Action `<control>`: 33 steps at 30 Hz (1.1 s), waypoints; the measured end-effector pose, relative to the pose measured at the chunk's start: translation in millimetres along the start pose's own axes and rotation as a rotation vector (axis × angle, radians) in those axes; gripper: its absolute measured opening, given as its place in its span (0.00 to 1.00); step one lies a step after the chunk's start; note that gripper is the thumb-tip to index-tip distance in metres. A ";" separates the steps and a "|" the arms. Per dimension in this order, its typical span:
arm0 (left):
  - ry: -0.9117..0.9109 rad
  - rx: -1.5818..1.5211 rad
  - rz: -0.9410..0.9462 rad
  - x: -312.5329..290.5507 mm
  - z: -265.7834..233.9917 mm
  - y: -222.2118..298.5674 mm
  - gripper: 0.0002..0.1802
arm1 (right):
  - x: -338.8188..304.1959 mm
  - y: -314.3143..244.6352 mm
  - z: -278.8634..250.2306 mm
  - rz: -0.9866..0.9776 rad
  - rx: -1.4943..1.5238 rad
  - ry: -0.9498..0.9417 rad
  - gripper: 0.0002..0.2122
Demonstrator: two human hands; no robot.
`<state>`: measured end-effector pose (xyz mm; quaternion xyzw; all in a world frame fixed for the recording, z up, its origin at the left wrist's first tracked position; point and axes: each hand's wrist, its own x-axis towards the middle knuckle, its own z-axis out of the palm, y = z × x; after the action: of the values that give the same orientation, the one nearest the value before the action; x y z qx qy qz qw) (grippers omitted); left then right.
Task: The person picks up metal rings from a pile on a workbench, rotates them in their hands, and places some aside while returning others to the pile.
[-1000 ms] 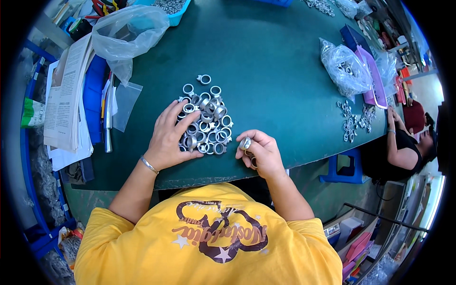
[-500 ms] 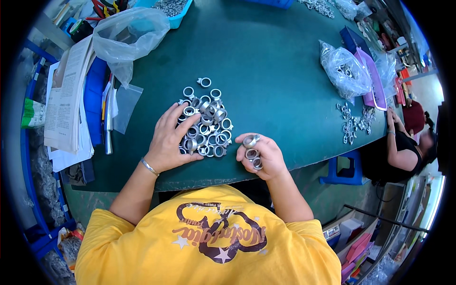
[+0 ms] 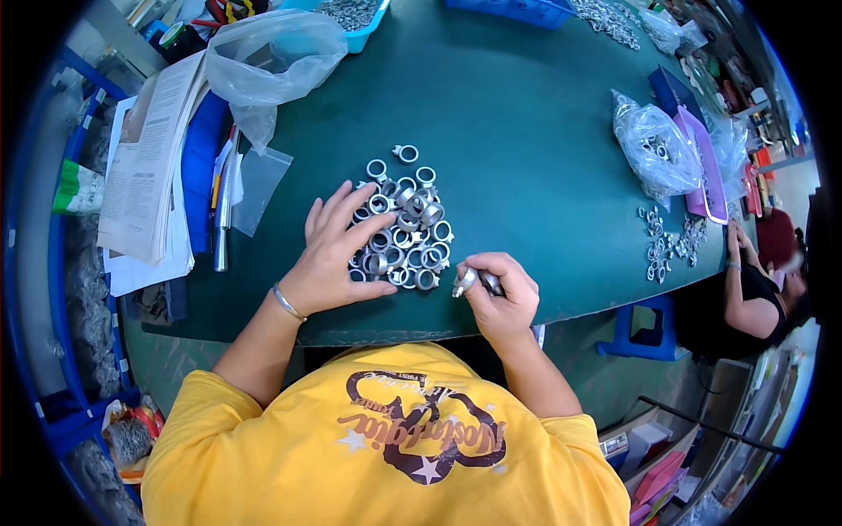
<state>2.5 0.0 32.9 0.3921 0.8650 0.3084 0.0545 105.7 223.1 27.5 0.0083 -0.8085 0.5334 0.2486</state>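
Note:
A heap of silver metal rings (image 3: 408,237), many with a small knob on the side, lies on the green tabletop in front of me. My left hand (image 3: 331,256) rests along the heap's left side, fingers spread and thumb stretched along its near edge. At the heap's near right, my right hand (image 3: 507,298) is closed around some metal rings. One held ring (image 3: 465,280) sticks out by the thumb and another shows between the fingers. The curled fingers hide the rest.
Papers (image 3: 153,175), a blue tray, pens and a clear plastic bag (image 3: 276,66) lie at the left. A turquoise bin (image 3: 364,33) of small metal parts stands far left. At the right are a bagged bundle (image 3: 658,149), a purple tray (image 3: 704,175), loose rings and a seated person (image 3: 754,298).
The whole view has shifted, so the table sits farther right. My right hand has turned, with the held rings now mostly covered by the fingers. My left hand stays beside the heap.

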 end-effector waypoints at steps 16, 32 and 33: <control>0.053 -0.809 -0.023 10.9 22.1 58.5 0.06 | -6.6 0.5 10.7 -0.292 -0.050 0.038 0.16; -0.127 -1.244 -0.360 4.3 17.5 66.7 0.05 | -16.1 -10.7 15.8 -0.147 -0.018 0.103 0.15; -0.124 -1.245 -0.360 2.7 18.2 66.6 0.06 | -17.1 -12.8 15.4 -0.088 0.014 0.084 0.15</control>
<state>49.7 44.4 57.1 0.1534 0.5717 0.7149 0.3722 118.2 200.0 26.7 0.0232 -0.7924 0.5277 0.3052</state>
